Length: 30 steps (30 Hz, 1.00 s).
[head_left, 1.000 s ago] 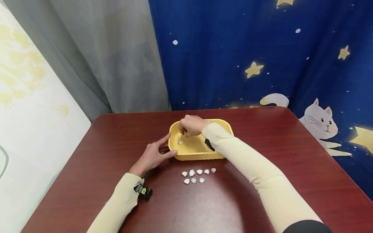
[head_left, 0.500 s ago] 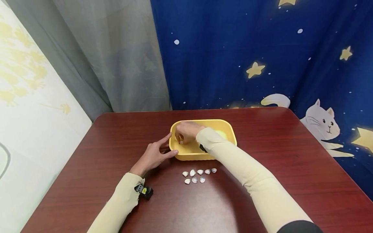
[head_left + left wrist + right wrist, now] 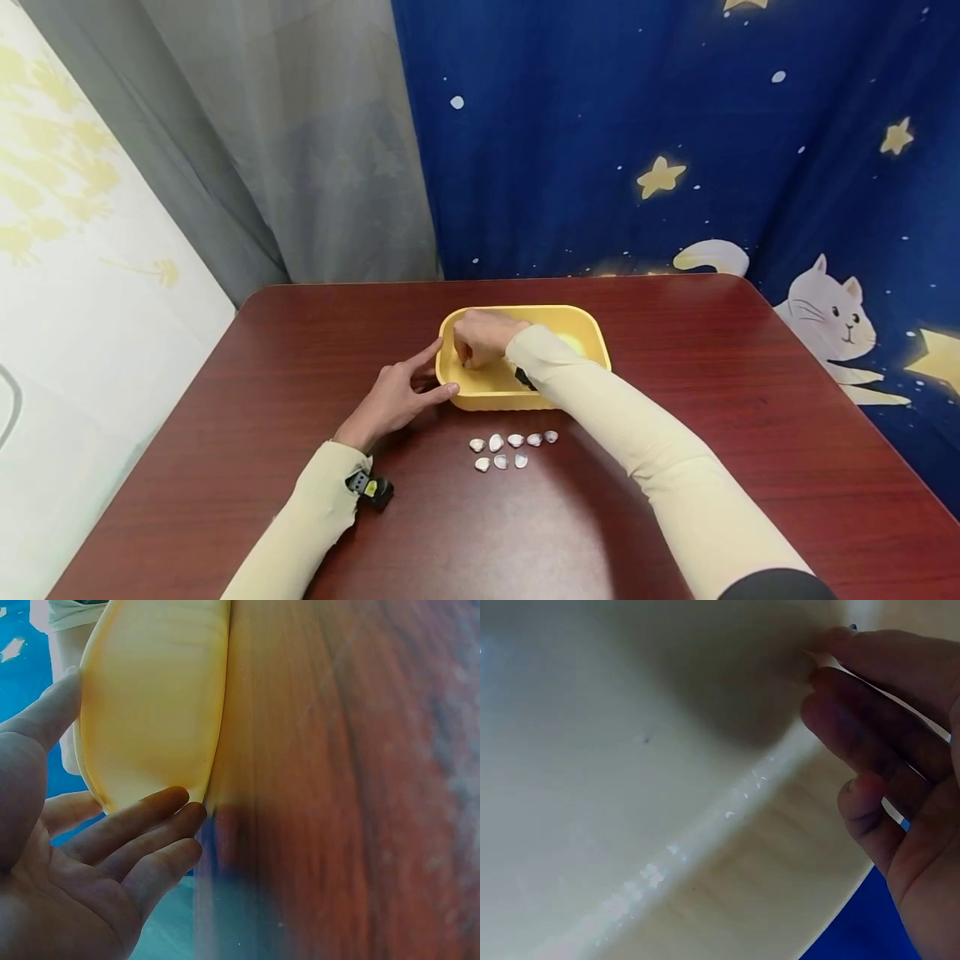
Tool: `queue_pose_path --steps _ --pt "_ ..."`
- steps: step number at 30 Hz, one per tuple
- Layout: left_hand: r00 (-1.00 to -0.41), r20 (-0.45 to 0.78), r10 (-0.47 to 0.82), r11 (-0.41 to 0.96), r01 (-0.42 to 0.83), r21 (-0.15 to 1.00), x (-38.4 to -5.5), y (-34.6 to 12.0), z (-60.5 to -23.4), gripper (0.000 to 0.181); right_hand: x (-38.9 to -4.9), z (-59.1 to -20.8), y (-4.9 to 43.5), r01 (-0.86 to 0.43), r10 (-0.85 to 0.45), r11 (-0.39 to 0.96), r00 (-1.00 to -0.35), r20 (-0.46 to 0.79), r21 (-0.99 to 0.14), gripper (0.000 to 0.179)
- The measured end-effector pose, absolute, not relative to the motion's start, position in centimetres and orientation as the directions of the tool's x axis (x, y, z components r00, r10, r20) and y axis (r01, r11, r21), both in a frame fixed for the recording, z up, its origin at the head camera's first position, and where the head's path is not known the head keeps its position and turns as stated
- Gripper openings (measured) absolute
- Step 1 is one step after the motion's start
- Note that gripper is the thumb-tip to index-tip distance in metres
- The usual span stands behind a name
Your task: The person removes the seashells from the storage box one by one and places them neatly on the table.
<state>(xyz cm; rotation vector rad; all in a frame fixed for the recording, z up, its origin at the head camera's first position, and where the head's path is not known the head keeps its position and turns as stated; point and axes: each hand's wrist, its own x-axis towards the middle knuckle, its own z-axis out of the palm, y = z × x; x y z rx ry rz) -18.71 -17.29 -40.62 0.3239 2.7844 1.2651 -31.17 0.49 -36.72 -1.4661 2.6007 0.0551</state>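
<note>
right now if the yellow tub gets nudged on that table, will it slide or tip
Probably slide: the tub is low, wide and flat-bottomed, and the table looks smooth and glossy. It seems thin, light plastic, so a small push should move it. The left hand rests against its corner, likely steadying it, while the right hand reaches inside.

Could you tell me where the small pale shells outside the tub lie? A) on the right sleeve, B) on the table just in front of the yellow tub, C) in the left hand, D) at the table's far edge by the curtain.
B: the shells lie on the table just near of the tub.
</note>
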Motion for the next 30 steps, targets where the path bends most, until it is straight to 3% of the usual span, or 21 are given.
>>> queue_pose_path --steps 20,25,30 --pt "-0.976 0.031 0.214 0.65 0.165 0.742 -18.8 -17.1 -40.7 0.09 -27.7 -31.2 4.1 -0.852 -0.848 0.523 -0.517 -0.119 -0.023 0.015" --pt "-0.973 0.021 0.228 0.67 0.172 0.722 -18.9 -16.9 -40.3 0.092 -26.1 -30.6 6.1 -0.858 -0.857 0.513 -0.509 -0.079 -0.039 0.014" --pt "-0.975 0.011 0.223 0.724 0.173 0.668 -18.8 -16.8 -39.6 0.092 -24.4 -30.6 8.0 -0.887 -0.888 0.456 -0.459 0.026 -0.074 0.011"
